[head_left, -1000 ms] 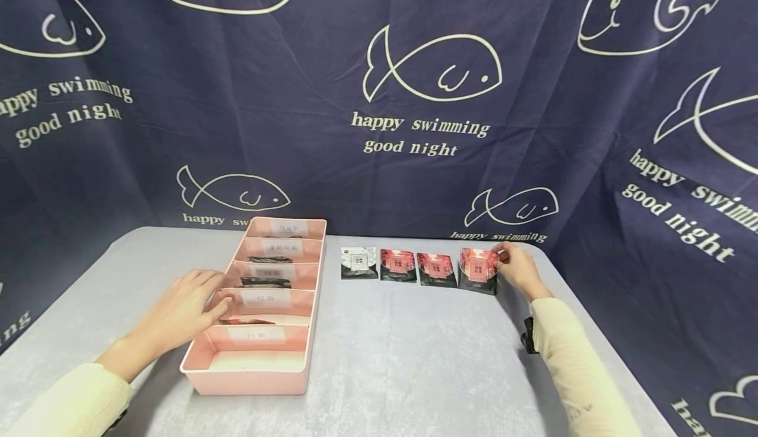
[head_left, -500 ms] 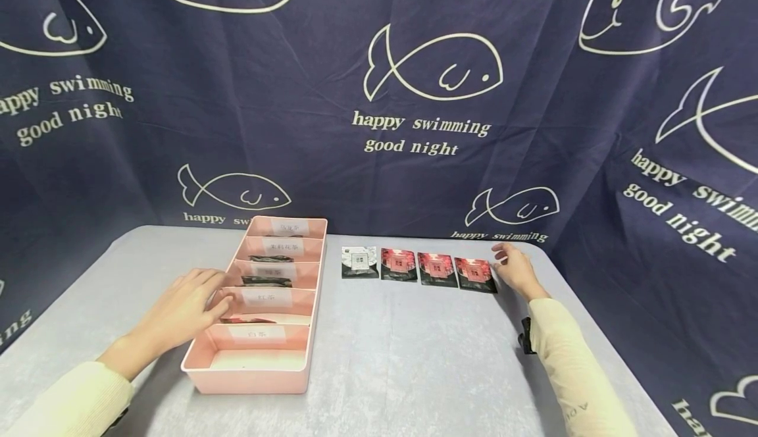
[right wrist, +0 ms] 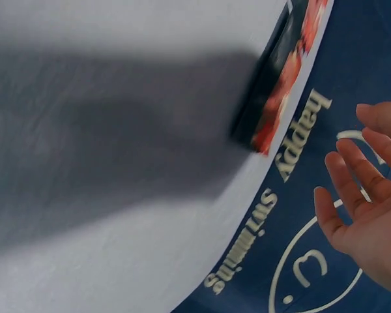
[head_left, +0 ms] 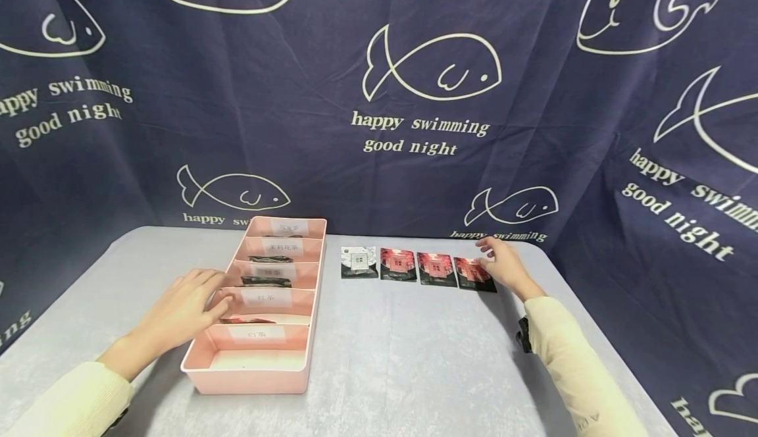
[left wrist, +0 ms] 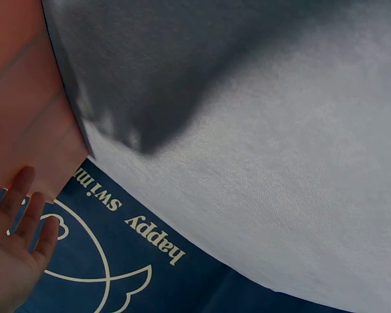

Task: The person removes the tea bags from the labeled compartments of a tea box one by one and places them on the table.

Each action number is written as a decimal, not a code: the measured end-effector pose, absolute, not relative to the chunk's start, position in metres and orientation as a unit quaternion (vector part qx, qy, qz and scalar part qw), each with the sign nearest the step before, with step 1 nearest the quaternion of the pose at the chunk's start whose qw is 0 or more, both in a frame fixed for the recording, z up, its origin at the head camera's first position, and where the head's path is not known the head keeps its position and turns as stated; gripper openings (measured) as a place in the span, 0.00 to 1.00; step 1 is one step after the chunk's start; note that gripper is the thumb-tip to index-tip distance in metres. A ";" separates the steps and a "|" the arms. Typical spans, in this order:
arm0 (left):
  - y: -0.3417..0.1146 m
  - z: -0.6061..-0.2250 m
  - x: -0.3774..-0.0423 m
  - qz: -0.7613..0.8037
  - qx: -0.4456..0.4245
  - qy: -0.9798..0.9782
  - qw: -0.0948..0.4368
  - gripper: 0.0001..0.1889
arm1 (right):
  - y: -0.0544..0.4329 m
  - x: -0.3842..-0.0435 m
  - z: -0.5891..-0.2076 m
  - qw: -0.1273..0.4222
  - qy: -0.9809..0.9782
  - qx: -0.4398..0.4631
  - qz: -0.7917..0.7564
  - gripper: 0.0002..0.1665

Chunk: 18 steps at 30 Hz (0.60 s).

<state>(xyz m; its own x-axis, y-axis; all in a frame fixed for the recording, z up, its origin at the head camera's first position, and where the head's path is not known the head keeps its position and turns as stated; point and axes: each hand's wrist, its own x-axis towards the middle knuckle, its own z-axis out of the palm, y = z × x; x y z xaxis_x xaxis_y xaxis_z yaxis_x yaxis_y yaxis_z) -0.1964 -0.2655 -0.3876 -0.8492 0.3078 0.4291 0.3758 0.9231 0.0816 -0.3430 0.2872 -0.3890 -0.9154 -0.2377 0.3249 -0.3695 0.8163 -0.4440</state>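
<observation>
On the left half of the table a pink divided box (head_left: 251, 383) has labelled compartments. My left hand (head_left: 174, 308) rests at its left side, thumb over the rim; the left wrist view has the fingers extended near the pink wall (left wrist: 32, 111). Four sachets lie in a row to the right: a white-and-black sachet (head_left: 358, 263), then red-and-black ones. Over the rightmost red sachet (head_left: 476, 278) is my right hand (head_left: 508, 270), partly covering its upper right corner. In the right wrist view, that hand's fingers (right wrist: 342, 179) are spread with nothing between them.
Dark sachets (head_left: 266, 282) and a red sachet (head_left: 247, 320) sit inside box compartments; the nearest compartment (head_left: 257, 359) shows its bare floor. A blue fish-print curtain (head_left: 414, 180) hangs behind the grey table (head_left: 408, 358).
My right hand let go of the rightmost red sachet, which lies flat after being tilted up. The hand drew back, then moved left over it. My left hand stayed put.
</observation>
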 end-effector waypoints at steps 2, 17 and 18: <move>-0.266 -0.388 -0.197 -0.081 -0.178 -0.958 0.211 0.20 | 0.281 -0.342 -0.388 0.129 -0.944 0.175 0.249 0.19; -0.265 -0.387 -0.197 -0.079 -0.177 -0.960 0.204 0.18 | 0.224 -0.324 -0.385 0.145 -0.934 0.272 0.182 0.17; -0.265 -0.387 -0.197 -0.080 -0.178 -0.959 0.205 0.18 | 0.220 -0.322 -0.385 0.146 -0.933 0.278 0.176 0.17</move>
